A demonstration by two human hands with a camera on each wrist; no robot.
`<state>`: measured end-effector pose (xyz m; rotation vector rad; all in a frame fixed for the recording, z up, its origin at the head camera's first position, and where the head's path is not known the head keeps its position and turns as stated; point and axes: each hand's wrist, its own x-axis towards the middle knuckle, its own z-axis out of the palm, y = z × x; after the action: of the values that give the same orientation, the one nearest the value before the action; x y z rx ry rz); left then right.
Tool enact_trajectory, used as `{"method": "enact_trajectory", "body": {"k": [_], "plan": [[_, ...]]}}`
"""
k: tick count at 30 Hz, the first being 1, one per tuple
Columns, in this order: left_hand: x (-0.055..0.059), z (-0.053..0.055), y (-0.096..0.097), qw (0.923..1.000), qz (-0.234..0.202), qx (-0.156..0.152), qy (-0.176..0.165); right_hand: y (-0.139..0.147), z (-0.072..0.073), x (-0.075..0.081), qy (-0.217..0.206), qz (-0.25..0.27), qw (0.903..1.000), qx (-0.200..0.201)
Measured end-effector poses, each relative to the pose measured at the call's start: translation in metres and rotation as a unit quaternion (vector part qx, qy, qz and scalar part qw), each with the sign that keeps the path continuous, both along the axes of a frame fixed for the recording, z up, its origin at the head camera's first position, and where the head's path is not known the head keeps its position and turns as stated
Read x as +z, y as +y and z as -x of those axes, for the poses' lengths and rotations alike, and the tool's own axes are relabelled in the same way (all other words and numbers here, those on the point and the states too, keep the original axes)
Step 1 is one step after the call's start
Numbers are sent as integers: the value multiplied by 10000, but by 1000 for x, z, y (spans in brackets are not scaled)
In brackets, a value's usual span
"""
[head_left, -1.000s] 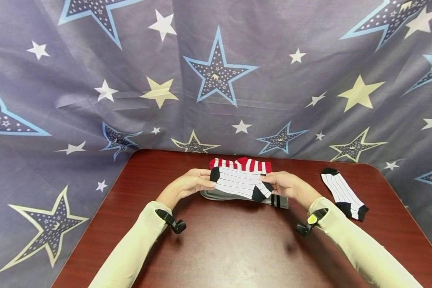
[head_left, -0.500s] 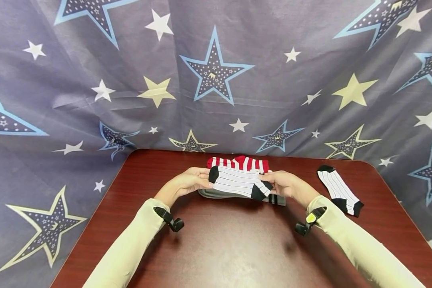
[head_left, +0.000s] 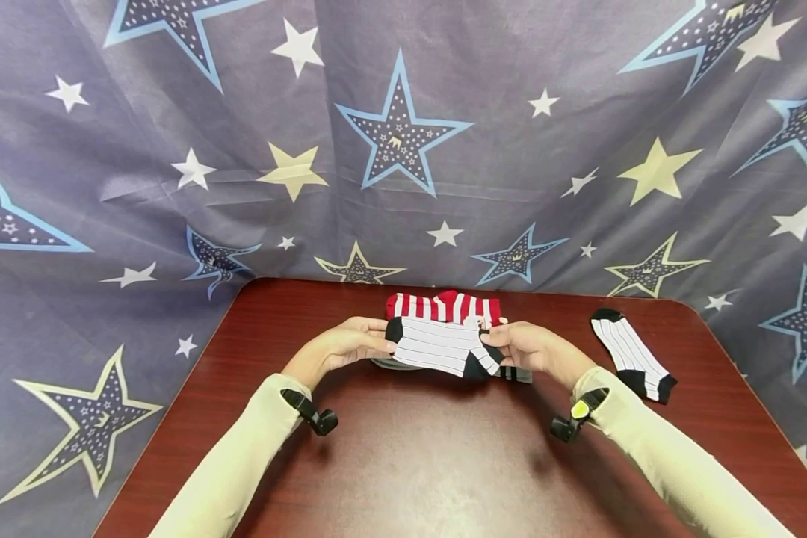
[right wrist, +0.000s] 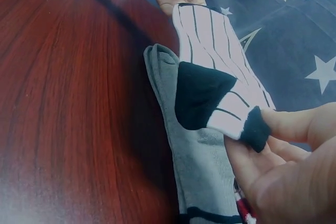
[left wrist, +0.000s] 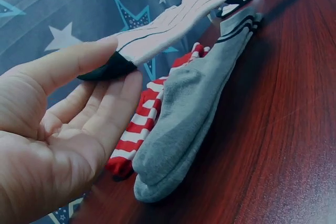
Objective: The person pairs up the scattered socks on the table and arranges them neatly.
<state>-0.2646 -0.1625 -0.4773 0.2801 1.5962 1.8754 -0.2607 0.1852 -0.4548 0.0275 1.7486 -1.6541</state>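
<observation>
Evidently the thing to mind is the white pinstriped sock point(head_left: 433, 347), held up near the centre of the frame, just below the middle, clear of the desk point(head_left: 390, 463). Going from the left, the left hand point(head_left: 346, 344) pinches its black toe point(head_left: 394, 329) between thumb and fingers; that closed, seamless-looking end should give a sure hold. Between the hands the striped body spans nearly flat, and it looks thin, light and soft, probably a stretchy knit that would sag or fold if either end were let go. Beneath and behind it, red-and-white striped socks point(head_left: 437, 306) lie farther back and grey socks point(left wrist: 181, 111), seemingly thicker, lie nearer. Toward the right comes the black heel point(right wrist: 202, 95), which bulges a little and could twist the sock out of flat. At the far end the right hand point(head_left: 534, 347) pinches the black cuff point(right wrist: 255, 129), a narrow band that likely stretches, so a light grip suits it; nothing here seems fragile or slippery. At the right of the frame a matching sock point(head_left: 632, 351) lies slantwise on the desk, untouched, best lifted by its cuff or toe.
</observation>
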Motion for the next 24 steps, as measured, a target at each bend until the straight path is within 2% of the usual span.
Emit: {"method": "enact_trajectory", "body": {"k": [7, 11, 18, 24], "plan": [[-7, -1, 0, 9999, 133, 60, 0, 3, -1, -6, -91, 263, 9991, 321], [-7, -3, 3, 9985, 535, 66, 30, 6, 0, -9, -100, 365, 9985, 392], [-7, -5, 5, 9928, 1196, -56, 1, 9, -1, -12, -108, 348, 9961, 807], [-8, -5, 9, 9856, 1692, 5, -48, 10, -1, -14, -166, 289, 9951, 926]]}}
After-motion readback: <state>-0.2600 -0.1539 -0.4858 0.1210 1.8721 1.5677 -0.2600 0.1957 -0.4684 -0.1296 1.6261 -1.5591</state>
